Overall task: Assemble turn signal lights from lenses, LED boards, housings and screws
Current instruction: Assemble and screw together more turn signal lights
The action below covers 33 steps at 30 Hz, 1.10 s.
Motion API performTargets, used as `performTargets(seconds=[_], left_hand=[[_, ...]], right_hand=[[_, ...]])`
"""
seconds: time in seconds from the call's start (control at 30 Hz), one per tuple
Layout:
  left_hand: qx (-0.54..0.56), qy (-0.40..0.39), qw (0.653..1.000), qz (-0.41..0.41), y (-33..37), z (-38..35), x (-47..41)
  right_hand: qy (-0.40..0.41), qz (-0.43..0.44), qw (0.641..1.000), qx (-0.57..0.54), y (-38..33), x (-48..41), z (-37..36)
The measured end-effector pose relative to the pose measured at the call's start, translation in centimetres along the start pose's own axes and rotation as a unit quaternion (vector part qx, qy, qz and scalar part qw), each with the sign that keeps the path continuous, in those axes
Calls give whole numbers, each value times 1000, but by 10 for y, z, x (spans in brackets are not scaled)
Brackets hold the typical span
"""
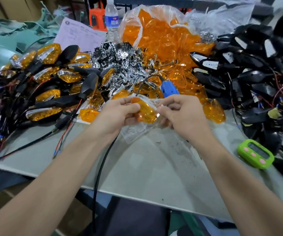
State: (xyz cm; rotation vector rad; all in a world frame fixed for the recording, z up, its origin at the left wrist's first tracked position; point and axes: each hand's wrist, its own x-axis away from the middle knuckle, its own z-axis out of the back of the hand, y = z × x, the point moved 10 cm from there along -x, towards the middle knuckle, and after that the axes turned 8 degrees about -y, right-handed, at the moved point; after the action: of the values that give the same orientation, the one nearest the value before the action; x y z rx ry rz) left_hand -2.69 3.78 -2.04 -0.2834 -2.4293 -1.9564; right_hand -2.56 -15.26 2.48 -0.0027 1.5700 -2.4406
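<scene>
Left hand (118, 113) gripping translucent orange plastic lens (145, 113), right hand (179, 114) pinching its edge, green digital timer (255, 154) right of lens, chrome reflector heap (118, 60) behind

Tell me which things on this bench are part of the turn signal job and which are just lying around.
Job: orange lens in the left hand, lens pile, chrome parts pile, black housings, finished lights, blue corded tool.
Lying about: water bottle, green timer, paper sheet.

Green timer (255, 154), water bottle (111, 19)
</scene>
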Motion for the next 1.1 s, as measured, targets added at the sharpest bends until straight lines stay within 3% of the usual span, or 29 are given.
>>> performTargets(seconds=[0.17,0.3,0.53,0.7,0.87,1.03,1.1], left_hand=[[-22,10,999,-41,17,-15,-27],[-79,21,994,-79,26,-29,-44],[-154,10,978,-139,29,-37,-57],[-59,-28,991,-120,18,-42,-57],[-55,-29,991,-117,15,-38,-55],[-44,-53,989,-129,19,-44,-50],[7,-53,993,-103,15,-42,-50]], right_hand=[[14,13,996,-87,0,-22,12],[72,8,990,-121,8,-37,17],[134,35,990,-31,8,-47,26],[124,64,990,2,2,-43,22],[102,28,994,25,10,-45,22],[89,25,995,-25,7,-42,21],[64,7,997,-35,7,-44,20]])
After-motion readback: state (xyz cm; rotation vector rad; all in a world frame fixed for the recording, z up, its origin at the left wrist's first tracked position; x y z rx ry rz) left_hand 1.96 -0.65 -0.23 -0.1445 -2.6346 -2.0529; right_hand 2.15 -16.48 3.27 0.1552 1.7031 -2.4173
